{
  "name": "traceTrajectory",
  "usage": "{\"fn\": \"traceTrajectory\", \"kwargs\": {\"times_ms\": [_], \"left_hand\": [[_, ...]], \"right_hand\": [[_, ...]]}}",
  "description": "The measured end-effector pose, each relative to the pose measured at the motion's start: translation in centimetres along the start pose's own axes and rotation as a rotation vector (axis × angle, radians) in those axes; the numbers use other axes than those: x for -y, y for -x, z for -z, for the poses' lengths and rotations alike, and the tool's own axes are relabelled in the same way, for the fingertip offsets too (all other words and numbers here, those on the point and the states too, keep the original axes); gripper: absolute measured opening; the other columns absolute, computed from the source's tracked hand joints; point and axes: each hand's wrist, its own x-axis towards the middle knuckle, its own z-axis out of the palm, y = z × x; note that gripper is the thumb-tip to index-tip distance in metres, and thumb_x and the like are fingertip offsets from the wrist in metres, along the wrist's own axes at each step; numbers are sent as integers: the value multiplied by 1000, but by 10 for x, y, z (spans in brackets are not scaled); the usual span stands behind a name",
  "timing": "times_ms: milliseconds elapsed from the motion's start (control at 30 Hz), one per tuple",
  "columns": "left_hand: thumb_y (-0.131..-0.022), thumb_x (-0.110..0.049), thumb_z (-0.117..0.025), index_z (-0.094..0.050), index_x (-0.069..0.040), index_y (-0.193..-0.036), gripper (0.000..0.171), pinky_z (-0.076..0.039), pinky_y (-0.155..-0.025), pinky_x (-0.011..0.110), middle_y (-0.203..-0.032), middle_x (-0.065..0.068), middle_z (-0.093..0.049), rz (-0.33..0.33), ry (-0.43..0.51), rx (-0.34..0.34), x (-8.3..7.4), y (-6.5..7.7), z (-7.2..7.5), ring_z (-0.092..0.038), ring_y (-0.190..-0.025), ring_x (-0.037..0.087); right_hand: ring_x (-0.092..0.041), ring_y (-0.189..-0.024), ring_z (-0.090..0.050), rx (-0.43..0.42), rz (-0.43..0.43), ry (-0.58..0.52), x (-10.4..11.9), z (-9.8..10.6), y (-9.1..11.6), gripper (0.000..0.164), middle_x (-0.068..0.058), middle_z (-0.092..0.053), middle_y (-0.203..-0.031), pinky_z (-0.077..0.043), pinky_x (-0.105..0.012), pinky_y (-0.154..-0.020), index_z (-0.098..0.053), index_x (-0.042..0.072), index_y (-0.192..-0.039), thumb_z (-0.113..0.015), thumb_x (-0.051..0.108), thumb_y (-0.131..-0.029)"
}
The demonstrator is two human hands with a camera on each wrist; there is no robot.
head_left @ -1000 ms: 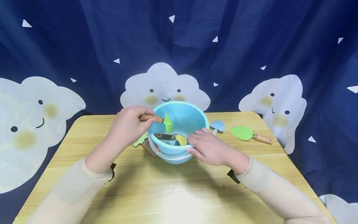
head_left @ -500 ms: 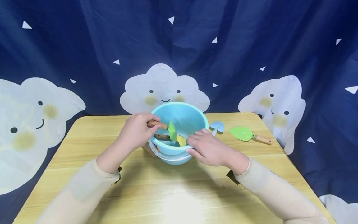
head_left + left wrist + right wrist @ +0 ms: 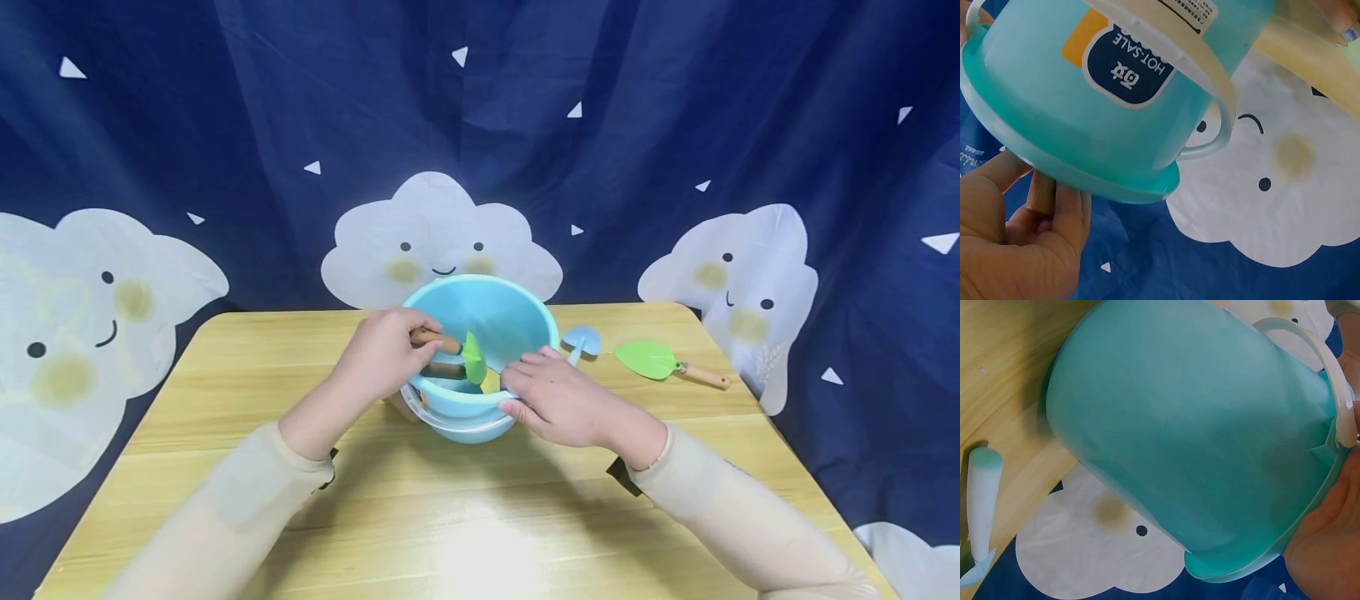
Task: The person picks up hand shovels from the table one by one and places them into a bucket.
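My left hand pinches the wooden handle of a small green-bladed trowel, whose blade hangs inside the mouth of a light blue bucket. My right hand grips the bucket's near right rim, thumb outside and fingers over the edge. The bucket leans toward me on the table. Inside it lies a yellow-bladed tool with a brown handle, partly hidden by the trowel. In the left wrist view the bucket's side bears a label and a white carrying handle.
Right of the bucket lie a small blue trowel and a green leaf-shaped trowel with a wooden handle. Another wooden handle shows at the bucket's left, mostly hidden. A dark blue cloud-print curtain hangs behind the wooden table.
My left hand has moved right and slightly down, bringing the green trowel lower into the bucket's mouth. My right hand has stayed on the rim.
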Motion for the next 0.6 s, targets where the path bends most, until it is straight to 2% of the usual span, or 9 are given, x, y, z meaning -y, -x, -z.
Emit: {"fn": "traceTrajectory", "kwargs": {"times_ms": [300,600], "left_hand": [[-90,-19,-76,-77,-11,-105,17,-53,-80,39,-98,1,-74,2,-27,20,0,-6,-8,-66,-92,21],[-89,-19,-76,-77,-11,-97,12,-54,-76,38,-92,-1,-73,-38,-77,54,-2,-14,-14,-67,-85,20]], "right_hand": [[-16,-79,-43,-25,16,10,-1,-1,0,31,9,-42,-78,-33,-34,-80,-47,18,-86,-41,41,-107],[-16,-81,-42,-4,3,12,0,-1,0,26,9,-41,-79,-32,-34,-81,-46,19,-86,-46,37,-105]]}}
